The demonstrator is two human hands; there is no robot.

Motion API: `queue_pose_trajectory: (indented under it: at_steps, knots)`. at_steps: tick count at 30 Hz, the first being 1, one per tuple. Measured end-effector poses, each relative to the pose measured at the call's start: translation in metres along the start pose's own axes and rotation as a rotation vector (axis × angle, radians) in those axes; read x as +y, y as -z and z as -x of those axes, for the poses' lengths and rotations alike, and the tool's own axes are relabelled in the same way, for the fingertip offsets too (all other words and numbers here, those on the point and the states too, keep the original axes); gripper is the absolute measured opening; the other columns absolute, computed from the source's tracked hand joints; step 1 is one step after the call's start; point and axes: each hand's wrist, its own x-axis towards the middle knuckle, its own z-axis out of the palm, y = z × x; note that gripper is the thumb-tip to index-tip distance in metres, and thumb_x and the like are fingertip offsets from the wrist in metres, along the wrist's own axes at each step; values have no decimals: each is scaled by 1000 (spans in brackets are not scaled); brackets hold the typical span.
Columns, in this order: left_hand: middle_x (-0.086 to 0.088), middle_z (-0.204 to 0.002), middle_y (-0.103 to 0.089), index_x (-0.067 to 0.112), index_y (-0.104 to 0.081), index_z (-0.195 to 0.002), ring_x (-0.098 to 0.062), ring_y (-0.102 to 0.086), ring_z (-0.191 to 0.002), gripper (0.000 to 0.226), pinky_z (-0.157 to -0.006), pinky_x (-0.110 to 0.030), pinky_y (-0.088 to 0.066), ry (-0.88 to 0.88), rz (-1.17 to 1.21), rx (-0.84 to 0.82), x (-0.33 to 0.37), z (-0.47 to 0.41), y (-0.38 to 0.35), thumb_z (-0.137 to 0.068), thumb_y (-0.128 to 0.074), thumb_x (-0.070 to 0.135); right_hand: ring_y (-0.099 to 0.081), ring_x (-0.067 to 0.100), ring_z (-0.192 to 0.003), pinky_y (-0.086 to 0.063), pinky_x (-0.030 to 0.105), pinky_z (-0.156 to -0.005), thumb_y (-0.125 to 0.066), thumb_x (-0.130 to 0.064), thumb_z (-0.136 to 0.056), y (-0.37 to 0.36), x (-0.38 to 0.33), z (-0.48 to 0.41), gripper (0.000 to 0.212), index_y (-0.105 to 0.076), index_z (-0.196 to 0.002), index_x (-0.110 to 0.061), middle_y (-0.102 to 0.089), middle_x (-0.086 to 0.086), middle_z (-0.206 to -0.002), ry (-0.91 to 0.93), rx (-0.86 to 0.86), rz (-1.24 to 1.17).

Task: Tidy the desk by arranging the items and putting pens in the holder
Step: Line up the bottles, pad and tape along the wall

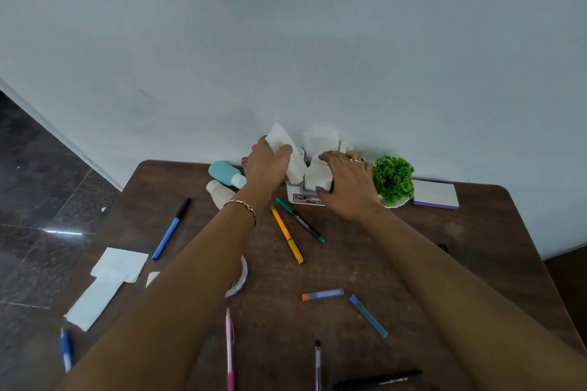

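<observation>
Head view, working near to far. At the near edge of the desk [343,263] a black marker [378,379], a clear pen [317,365] and a pink pen [230,349] are lying loose, with a blue pen [65,349] sitting at the far-left corner. Just beyond them, a teal stick [368,316] and a purple stick with an orange end [322,294] are lying near each other, right of centre. A tape roll [240,276] is showing partly from under the left forearm, and flat white paper sheets [108,279] are overhanging the left edge.

Mid-desk, I am seeing a blue pen with a black cap [171,228] on the left, and a yellow pen [287,235] and a green marker [300,220] lying side by side, angled toward the holder [300,198].

Holder is standing at the far edge, against the wall [286,41]. Left hand [268,165] is gripping a white tissue [282,140], fingers curled round it, just above the holder's left side. Right hand [346,184] is arching over a second tissue [317,173] in the holder, thumb pressing its near face. No pen is showing in the holder.

A teal bottle [225,173] and a white bottle [219,192] are lying left of the holder; a green plant [393,179] and a notepad [435,194] are sitting to its right.
</observation>
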Motion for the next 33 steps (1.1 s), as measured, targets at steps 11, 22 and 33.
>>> queue_pose_trajectory:
  at_steps: [11,22,33]
  knots:
    - [-13,-121,-56,10,-38,-131,-31,-60,-101,40,-78,-44,-58,-37,-193,-213,5,-18,-16,-95,-47,21,-35,27,-125,-27,39,-90,-67,-34,-77,-15,1,-10,62,-40,-131,-19,-55,3,-126,-6,-5,-26]
    - [-18,-122,-57,5,-38,-126,-35,-60,-108,34,-81,-37,-52,-198,-487,-88,2,-23,-19,-97,-49,19,-39,27,-125,-29,43,-94,-62,-25,-82,-16,12,-12,51,-45,-129,-22,-60,0,-123,32,27,63]
    - [-14,-100,-61,8,-35,-128,-31,-63,-88,51,-67,-32,-45,-370,-652,27,9,-22,-17,-84,-62,11,-46,28,-118,-20,38,-93,-61,-22,-82,-16,18,-10,47,-48,-127,-23,-62,-1,-121,40,53,67]
